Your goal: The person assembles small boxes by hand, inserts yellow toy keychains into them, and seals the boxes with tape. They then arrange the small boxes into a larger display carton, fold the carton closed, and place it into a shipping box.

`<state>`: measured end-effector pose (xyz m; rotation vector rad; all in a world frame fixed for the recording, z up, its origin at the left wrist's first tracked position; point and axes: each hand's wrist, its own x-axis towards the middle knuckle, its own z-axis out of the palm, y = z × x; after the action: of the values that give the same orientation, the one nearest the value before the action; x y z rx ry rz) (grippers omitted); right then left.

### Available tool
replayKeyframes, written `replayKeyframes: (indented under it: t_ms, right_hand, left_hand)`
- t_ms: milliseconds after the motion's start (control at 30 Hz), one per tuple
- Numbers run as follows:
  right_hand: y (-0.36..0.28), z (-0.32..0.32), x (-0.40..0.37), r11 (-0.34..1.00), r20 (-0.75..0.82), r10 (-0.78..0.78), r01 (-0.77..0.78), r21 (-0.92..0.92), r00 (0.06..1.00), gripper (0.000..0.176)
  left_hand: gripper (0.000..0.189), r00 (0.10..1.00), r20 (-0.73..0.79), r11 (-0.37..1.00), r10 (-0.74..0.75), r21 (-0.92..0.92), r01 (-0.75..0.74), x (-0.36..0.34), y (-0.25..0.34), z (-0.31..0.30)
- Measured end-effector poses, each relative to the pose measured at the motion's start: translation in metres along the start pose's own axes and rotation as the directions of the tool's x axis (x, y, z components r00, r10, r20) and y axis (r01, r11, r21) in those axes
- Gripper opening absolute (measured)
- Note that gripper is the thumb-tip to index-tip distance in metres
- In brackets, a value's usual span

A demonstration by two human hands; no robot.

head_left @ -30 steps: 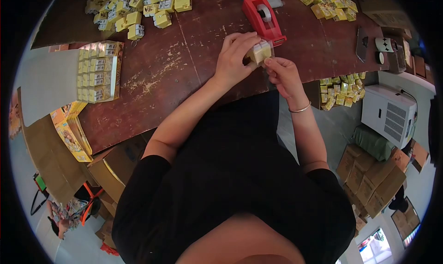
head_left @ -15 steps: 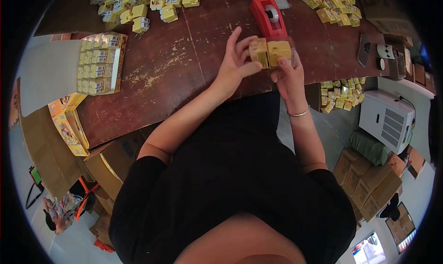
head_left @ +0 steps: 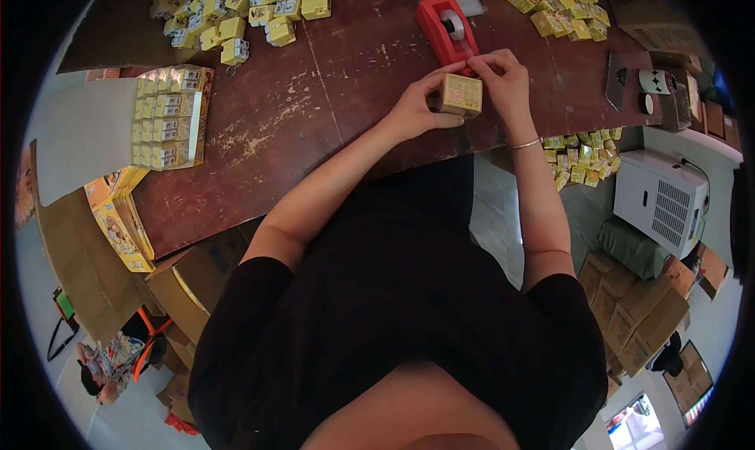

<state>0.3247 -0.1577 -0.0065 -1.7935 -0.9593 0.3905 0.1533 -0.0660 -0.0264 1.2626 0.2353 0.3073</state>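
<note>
My left hand (head_left: pixel 417 104) grips a small yellow box bundle (head_left: pixel 461 95) from its left side, above the worn red-brown table (head_left: pixel 314 96). My right hand (head_left: pixel 503 80) rests its fingertips on the bundle's top edge, close to the front of the red tape dispenser (head_left: pixel 444 25). A thin bracelet (head_left: pixel 525 143) circles my right wrist. Whether tape is between my right fingers is too small to tell.
Loose yellow boxes lie in a pile at the far left (head_left: pixel 236 14) and another at the far right (head_left: pixel 562 2). A display tray of packed boxes (head_left: pixel 169 120) sits at the table's left. Cardboard cartons (head_left: pixel 641 301), a white appliance (head_left: pixel 664 198) and more yellow boxes (head_left: pixel 582 159) are on the floor.
The bundle has moved down slightly and turned, now showing one face. My right hand shifted from beneath it to its top edge by the dispenser. My left hand stayed on its left side.
</note>
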Motion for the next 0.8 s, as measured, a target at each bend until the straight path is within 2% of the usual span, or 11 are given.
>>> replayKeyframes:
  t_ms: [100,133,200,333,400,433,467,533,600,700,800]
  right_hand:
    - [-0.026,-0.014,-0.018,0.997,-0.108,0.003,-0.011,-0.076,0.994,0.013]
    - [-0.018,-0.015,-0.020,0.997,-0.102,0.001,-0.009,-0.075,0.995,0.013]
    - [0.001,-0.014,-0.032,0.981,0.036,0.175,-0.171,-0.095,0.984,0.013]
    - [-0.007,-0.017,-0.040,0.991,-0.070,0.099,-0.104,-0.085,0.993,0.011]
    - [-0.035,-0.022,-0.051,0.827,0.095,0.396,-0.400,0.396,0.913,0.011]
    - [-0.043,-0.018,-0.055,0.828,0.099,0.392,-0.397,0.395,0.915,0.011]
    - [-0.052,-0.011,-0.058,0.780,0.177,0.382,-0.419,0.464,0.907,0.011]
    - [-0.058,0.004,-0.059,0.725,0.266,0.360,-0.448,0.523,0.894,0.011]
    - [-0.054,0.019,-0.060,0.566,0.413,0.433,-0.598,0.567,0.802,0.012]
    - [-0.044,0.038,-0.060,0.439,0.487,0.495,-0.691,0.575,0.719,0.012]
    - [-0.055,0.046,-0.063,0.407,0.489,0.499,-0.691,0.597,0.716,0.013]
  left_hand:
    - [0.078,0.996,0.054,0.984,0.069,0.163,-0.077,0.005,-0.003,-0.010]
    - [0.078,0.996,0.048,0.984,0.070,0.163,-0.077,0.006,-0.003,-0.012]
    - [0.078,0.994,0.069,0.984,0.084,0.150,-0.093,0.006,-0.002,-0.012]
    - [0.071,1.000,0.002,0.999,0.006,0.037,-0.006,-0.006,0.007,-0.012]
    - [0.058,0.968,-0.244,0.981,0.062,0.196,-0.014,-0.016,0.011,-0.018]
    - [0.055,0.944,-0.293,0.916,0.149,0.400,-0.020,-0.017,0.012,-0.022]
    - [0.055,0.942,-0.299,0.915,0.154,0.403,-0.022,-0.018,0.013,-0.024]
    - [0.058,0.893,-0.195,0.703,0.405,0.691,-0.168,-0.021,0.019,-0.028]
    - [0.059,0.858,-0.181,0.633,0.481,0.749,-0.196,-0.027,0.022,-0.030]
    - [0.060,0.814,-0.161,0.535,0.557,0.820,-0.205,-0.039,0.026,-0.039]
    - [0.060,0.805,-0.197,0.527,0.559,0.835,-0.161,-0.050,0.028,-0.048]
